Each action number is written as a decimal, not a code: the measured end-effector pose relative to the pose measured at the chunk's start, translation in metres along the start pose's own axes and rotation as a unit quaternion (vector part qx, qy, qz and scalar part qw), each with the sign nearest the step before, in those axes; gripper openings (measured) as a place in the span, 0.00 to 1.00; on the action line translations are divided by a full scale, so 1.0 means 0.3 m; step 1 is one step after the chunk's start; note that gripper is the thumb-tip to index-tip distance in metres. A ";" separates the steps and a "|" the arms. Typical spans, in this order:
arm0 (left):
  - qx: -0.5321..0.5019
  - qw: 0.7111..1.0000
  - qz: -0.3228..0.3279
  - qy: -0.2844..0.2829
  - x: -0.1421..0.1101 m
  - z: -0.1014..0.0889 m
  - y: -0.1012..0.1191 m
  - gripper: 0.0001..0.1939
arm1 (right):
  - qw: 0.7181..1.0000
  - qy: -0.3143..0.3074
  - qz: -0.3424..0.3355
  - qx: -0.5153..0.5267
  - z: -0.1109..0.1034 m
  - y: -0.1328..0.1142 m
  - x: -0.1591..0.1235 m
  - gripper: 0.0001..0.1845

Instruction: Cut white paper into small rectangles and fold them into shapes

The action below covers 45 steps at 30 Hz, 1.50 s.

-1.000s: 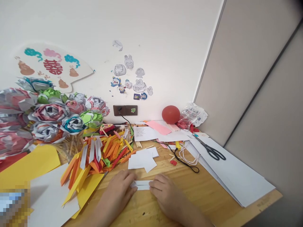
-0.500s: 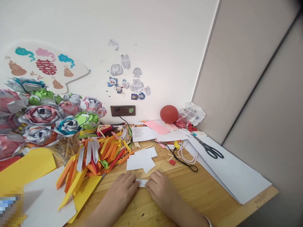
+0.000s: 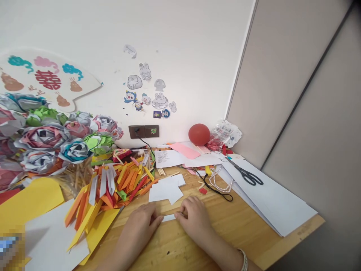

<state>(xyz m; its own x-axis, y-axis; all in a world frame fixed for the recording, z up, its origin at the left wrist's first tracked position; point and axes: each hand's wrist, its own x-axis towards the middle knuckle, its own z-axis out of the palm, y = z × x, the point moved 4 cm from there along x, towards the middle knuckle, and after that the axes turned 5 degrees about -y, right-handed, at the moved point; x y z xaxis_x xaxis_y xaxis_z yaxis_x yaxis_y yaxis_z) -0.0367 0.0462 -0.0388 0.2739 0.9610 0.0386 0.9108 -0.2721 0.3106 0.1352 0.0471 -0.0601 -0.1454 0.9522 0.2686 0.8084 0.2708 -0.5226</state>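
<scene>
A narrow folded strip of white paper (image 3: 169, 217) lies low over the wooden table between my two hands. My left hand (image 3: 143, 223) grips its left end, with the thumb along the near side and the fingers curled. At the right end, my right hand (image 3: 194, 217) pinches the strip between thumb and bent fingers. Both ends of the strip are hidden under the hands. Just beyond them, several white paper pieces (image 3: 166, 190) overlap on the table.
Folded orange, yellow and white paper strips (image 3: 132, 180) are heaped at left, with paper flowers (image 3: 45, 137) behind. At right, black-handled scissors (image 3: 251, 177) lie on white sheets (image 3: 270, 199). A red balloon (image 3: 199, 134), a bead string (image 3: 217, 184) and a black cord (image 3: 225, 196) sit farther back.
The white strip looks narrower than a second ago, its fold now closed. My hands stay at its ends, fingers shifting. The view has turned slightly right.
</scene>
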 end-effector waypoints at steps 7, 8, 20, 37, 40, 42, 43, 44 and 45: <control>-0.013 0.998 0.055 -0.005 0.010 0.020 -0.012 0.05 | 0.996 -0.065 -0.046 0.049 0.012 -0.006 0.002 0.07; -0.019 0.998 0.066 -0.004 0.009 0.024 -0.013 0.05 | 0.995 -0.068 -0.049 0.050 0.011 -0.008 0.001 0.08; 0.058 0.974 0.204 0.078 -0.036 0.046 0.012 0.10 | 0.970 -0.087 -0.229 -0.005 0.023 -0.043 -0.029 0.04; -0.102 0.989 0.108 0.010 -0.040 -0.006 -0.021 0.13 | 0.962 -0.095 -0.217 0.136 -0.010 -0.033 -0.038 0.10; -0.092 0.987 0.132 0.007 -0.047 -0.020 -0.016 0.14 | 0.961 -0.090 -0.203 0.164 -0.020 -0.031 -0.032 0.12; -0.085 0.988 0.131 0.002 -0.052 -0.027 -0.013 0.14 | 0.961 -0.091 -0.184 0.187 -0.022 -0.024 -0.026 0.12; -0.083 0.988 0.128 -0.001 -0.053 -0.028 -0.012 0.13 | 0.959 -0.094 -0.178 0.200 -0.020 -0.021 -0.024 0.12; -0.084 0.989 0.125 -0.004 -0.054 -0.029 -0.010 0.13 | 0.956 -0.095 -0.178 0.213 -0.018 -0.018 -0.022 0.13; -0.087 0.988 0.124 -0.007 -0.054 -0.029 -0.009 0.13 | 0.953 -0.093 -0.181 0.225 -0.017 -0.016 -0.021 0.14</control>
<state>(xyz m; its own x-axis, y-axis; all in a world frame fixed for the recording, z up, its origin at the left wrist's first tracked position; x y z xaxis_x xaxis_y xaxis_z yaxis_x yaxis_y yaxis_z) -0.0462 0.0316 -0.0319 0.4870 0.8650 0.1205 0.7489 -0.4846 0.4521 0.1351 0.0392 -0.0553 -0.5011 0.7815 0.3716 0.3646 0.5801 -0.7284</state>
